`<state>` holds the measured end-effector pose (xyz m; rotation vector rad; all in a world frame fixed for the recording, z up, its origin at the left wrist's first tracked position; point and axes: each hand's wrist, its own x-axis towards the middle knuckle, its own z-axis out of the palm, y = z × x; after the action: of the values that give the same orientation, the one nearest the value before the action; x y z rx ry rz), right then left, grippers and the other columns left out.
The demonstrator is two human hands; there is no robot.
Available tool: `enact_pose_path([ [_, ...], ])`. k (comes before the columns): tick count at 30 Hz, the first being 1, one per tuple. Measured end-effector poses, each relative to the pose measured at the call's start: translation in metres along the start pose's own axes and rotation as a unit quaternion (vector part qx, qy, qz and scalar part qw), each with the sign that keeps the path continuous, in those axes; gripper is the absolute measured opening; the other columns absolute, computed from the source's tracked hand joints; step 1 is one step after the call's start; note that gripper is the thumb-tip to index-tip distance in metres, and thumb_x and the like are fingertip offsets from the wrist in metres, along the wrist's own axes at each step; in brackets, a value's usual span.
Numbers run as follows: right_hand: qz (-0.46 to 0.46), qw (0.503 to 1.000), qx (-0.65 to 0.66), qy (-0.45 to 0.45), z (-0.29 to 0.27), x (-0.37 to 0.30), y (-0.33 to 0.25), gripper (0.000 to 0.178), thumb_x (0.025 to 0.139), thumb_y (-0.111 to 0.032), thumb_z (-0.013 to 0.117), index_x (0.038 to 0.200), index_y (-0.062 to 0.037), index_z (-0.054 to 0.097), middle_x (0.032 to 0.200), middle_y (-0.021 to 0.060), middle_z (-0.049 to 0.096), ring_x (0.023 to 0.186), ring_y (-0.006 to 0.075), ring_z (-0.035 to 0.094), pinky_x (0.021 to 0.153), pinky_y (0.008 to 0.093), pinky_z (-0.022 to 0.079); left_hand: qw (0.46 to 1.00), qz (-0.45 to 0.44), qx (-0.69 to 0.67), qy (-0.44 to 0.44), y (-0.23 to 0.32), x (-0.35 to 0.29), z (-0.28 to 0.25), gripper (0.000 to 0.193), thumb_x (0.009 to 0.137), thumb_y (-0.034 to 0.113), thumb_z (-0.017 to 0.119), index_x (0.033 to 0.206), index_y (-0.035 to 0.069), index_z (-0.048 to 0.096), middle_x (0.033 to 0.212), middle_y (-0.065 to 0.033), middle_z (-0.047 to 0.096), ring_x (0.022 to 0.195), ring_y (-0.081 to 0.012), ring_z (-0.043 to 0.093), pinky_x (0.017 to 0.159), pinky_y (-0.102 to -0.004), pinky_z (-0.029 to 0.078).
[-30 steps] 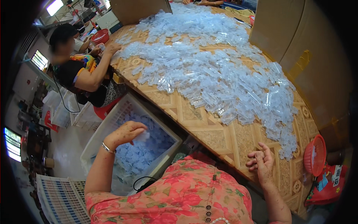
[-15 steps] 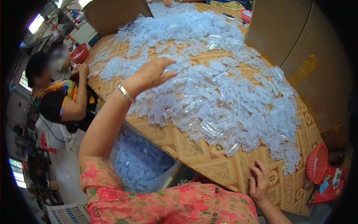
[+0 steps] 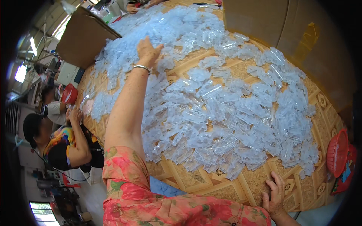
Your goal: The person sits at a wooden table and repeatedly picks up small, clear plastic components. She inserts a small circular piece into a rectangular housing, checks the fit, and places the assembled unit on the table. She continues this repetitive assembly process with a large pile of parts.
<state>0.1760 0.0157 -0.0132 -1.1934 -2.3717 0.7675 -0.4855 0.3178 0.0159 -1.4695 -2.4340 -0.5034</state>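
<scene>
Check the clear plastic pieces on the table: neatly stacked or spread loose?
Spread loose: the clear plastic pieces lie jumbled at many angles, overlapping across the patterned table.

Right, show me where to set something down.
Patterned tabletop lies bare between your right hand and the red plastic basket, and left of that hand, along the near edge of the clear plastic pieces. They crowd the middle and far side.

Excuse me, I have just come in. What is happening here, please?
The person's left hand is stretched out over clear plastic pieces spread across a patterned table; whether it touches them is unclear. The right hand is at the near edge, holding nothing visible. A co-worker is at the table's left side.
</scene>
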Motion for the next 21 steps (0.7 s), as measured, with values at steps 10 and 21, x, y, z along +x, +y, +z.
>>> enact_pose_path([
  [10, -0.007, 0.999, -0.031, -0.011, 0.001, -0.001, 0.003, 0.035, 0.089, -0.020, 0.069, 0.119, -0.0019, 0.063, 0.143, 0.0230, 0.055, 0.129, 0.0419, 0.053, 0.109, 0.0575, 0.040, 0.989, -0.132, 0.066, 0.007, -0.087, 0.060, 0.019, 0.118, 0.074, 0.068, 0.080, 0.159, 0.003, 0.032, 0.163, -0.0303, 0.030, 0.156, -0.0417, 0.020, 0.128, -0.0509, 0.015],
  [21, 0.010, 0.993, -0.104, -0.052, 0.001, -0.001, -0.003, 0.034, 0.094, -0.027, 0.067, 0.122, -0.0087, 0.063, 0.141, 0.0174, 0.057, 0.129, 0.0376, 0.053, 0.109, 0.0568, 0.039, 0.974, -0.093, -0.177, -0.103, -0.063, 0.067, 0.050, 0.107, 0.079, 0.058, 0.082, 0.157, -0.001, 0.037, 0.157, -0.0253, 0.044, 0.145, -0.0360, 0.044, 0.117, -0.0443, 0.039],
])
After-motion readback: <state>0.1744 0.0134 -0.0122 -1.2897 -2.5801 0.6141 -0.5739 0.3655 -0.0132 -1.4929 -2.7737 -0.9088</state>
